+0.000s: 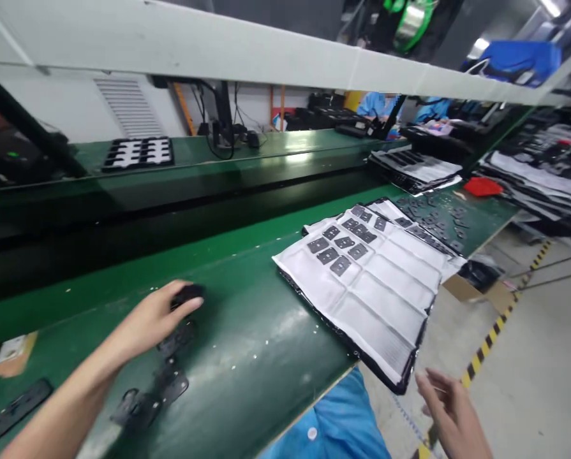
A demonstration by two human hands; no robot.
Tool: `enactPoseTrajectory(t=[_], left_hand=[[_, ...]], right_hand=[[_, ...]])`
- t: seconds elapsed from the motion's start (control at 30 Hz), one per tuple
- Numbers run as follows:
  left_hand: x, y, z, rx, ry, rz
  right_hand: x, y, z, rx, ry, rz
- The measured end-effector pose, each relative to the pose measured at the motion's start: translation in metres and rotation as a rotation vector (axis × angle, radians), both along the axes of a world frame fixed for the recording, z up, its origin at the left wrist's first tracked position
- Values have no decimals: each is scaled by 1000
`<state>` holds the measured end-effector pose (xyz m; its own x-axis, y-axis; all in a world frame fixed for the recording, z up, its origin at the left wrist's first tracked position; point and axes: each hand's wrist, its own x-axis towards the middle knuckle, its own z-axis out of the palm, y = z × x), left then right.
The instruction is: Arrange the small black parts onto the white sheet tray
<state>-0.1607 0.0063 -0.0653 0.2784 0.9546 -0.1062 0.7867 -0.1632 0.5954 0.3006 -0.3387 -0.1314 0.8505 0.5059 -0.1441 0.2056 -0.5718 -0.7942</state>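
From my seat the far side of the line is the hardest part to read: a pale overhead beam cuts across the top, and the stacks beyond it blur into dark shapes I cannot sort. The green workbench runs off the left and bottom edges. On it lies a white padded sheet over a black tray whose edge only peeks out below; the sheet overhangs the bench's near edge, and its far end tucks under a second sheet I can only partly see. I count about nine small grey flat parts on its upper cells, well apart from my hands; more lie scattered loose beyond, too small to count.

My left hand rests on the bench at lower left, its fingertips closed on a small black part; that piece is dark, rounded and mostly covered by the fingers. Just below the hand I see a trail of black flat brackets, roughly four, overlapping so the count is unsure. My right hand hovers off the bench at lower right, fingers loosely spread and holding nothing, partly cut by the frame.
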Motion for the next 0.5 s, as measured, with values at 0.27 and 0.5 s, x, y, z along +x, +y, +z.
enactPoseTrajectory(t=[0.27, 0.5], left_hand=[[217, 61, -21, -86, -286, -360], [252, 28, 10, 73, 45, -455]], right_hand=[[15, 26, -5, 223, 564, -159], [61, 3, -6, 72, 350, -198]])
